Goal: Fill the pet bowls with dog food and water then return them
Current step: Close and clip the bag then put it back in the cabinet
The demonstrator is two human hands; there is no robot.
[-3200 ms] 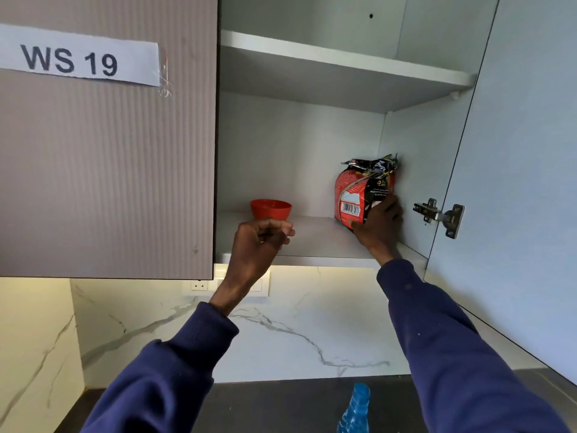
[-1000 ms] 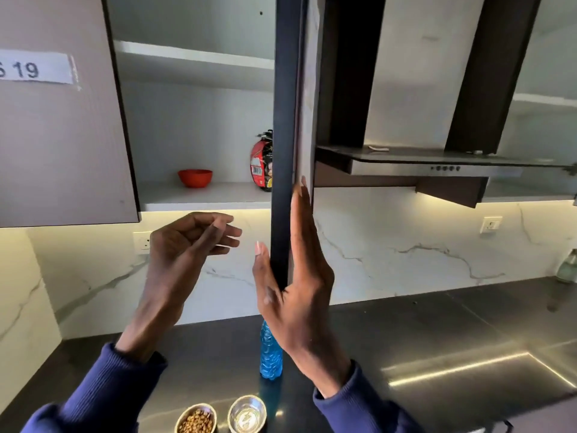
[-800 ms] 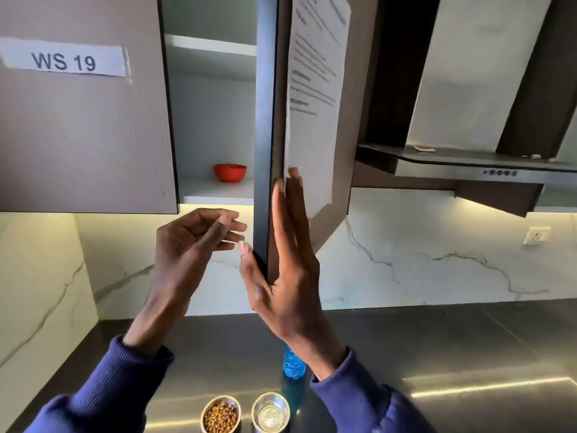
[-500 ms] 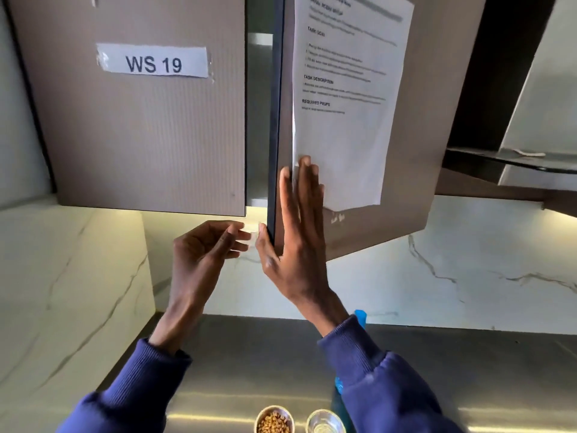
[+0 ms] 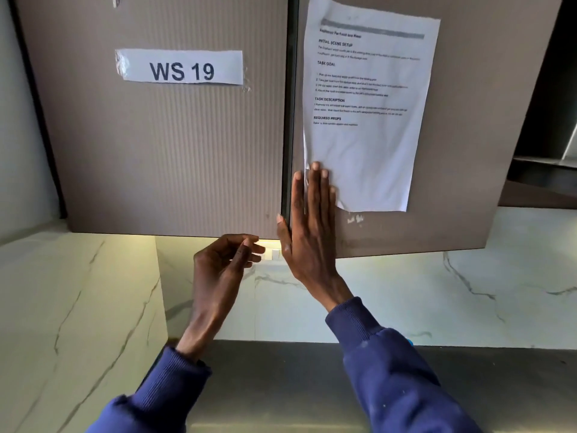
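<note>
My right hand lies flat, fingers straight, against the lower left corner of the right cabinet door, which stands almost flush with the left door. A narrow dark gap remains between the two doors. My left hand hovers just below the cabinet's bottom edge, fingers loosely curled, holding nothing. The pet bowls and the dog food bag are out of sight; only a sliver of the blue bottle peeks past my right sleeve.
A printed task sheet is taped to the right door and a "WS 19" label to the left. Marble backsplash runs behind a dark countertop. A marble side wall stands at left, a range hood at far right.
My right hand pushed the right door from wide open to nearly shut, hiding the shelf with the red bowl and food bag. The view tilted up, so the two filled bowls dropped from sight.
</note>
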